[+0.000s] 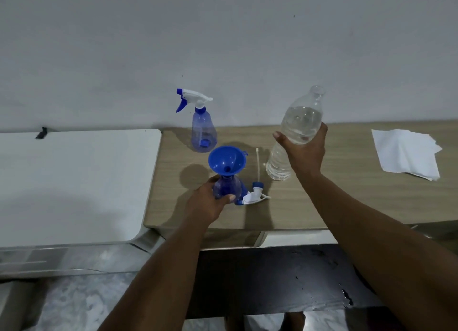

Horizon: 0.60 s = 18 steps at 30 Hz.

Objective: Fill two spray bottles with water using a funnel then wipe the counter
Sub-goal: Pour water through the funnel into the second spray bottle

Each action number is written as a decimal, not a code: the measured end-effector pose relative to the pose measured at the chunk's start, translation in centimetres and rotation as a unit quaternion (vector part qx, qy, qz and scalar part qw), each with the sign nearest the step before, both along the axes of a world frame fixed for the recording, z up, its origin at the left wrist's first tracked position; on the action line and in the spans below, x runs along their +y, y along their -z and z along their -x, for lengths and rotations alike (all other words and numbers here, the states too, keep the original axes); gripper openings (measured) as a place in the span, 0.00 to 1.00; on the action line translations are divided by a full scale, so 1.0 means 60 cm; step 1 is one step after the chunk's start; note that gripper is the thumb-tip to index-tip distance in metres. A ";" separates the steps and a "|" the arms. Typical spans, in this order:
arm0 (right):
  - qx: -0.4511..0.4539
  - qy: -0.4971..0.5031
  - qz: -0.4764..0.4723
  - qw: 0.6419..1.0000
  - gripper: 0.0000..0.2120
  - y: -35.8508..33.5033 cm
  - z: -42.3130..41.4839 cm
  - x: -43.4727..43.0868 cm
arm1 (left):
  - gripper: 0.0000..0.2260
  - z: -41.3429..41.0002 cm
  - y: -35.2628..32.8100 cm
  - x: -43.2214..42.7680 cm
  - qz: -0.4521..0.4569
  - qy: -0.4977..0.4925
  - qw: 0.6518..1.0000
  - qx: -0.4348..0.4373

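Observation:
My left hand (pixel 207 204) grips a clear blue spray bottle (pixel 226 187) that stands on the wooden counter (pixel 334 192) with its top off. A blue funnel (pixel 227 162) sits in the bottle's neck. Its white and blue spray head (pixel 255 194) with a long tube lies on the counter just to the right. My right hand (pixel 306 150) holds an uncapped clear water bottle (pixel 296 130), tilted slightly right, with its base near the counter. A second spray bottle (pixel 203 130), with its trigger head on, stands behind the funnel near the wall.
A stack of white paper towels (pixel 406 152) lies at the counter's right. A white table top (pixel 74 182) adjoins the counter on the left. The grey wall runs right behind the counter. Below the counter's front edge there is a dark surface (pixel 272 281).

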State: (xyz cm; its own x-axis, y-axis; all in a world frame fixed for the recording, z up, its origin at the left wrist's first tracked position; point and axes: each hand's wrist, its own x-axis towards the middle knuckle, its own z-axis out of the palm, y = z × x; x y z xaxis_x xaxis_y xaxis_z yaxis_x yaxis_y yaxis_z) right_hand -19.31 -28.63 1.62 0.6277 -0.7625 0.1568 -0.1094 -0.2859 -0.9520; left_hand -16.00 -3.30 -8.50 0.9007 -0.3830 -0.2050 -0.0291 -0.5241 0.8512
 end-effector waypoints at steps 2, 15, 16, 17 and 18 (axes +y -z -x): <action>0.000 0.007 0.014 1.000 0.42 -0.006 -0.004 -0.006 | 0.28 0.002 -0.001 0.001 0.004 -0.001 1.000 0.001; 0.080 -0.199 0.163 0.963 0.35 -0.070 0.048 -0.045 | 0.30 -0.007 0.002 0.001 -0.003 0.012 1.000 0.019; 0.089 -0.211 0.165 0.959 0.36 -0.075 0.052 -0.047 | 0.30 -0.008 0.003 0.001 -0.002 0.011 1.000 0.020; 0.099 -0.224 0.169 0.955 0.37 -0.079 0.055 -0.049 | 0.30 -0.010 0.004 0.001 -0.001 0.010 1.000 0.021; 0.111 -0.239 0.177 0.948 0.38 -0.082 0.058 -0.050 | 0.30 -0.009 0.002 0.000 -0.007 0.008 1.000 0.020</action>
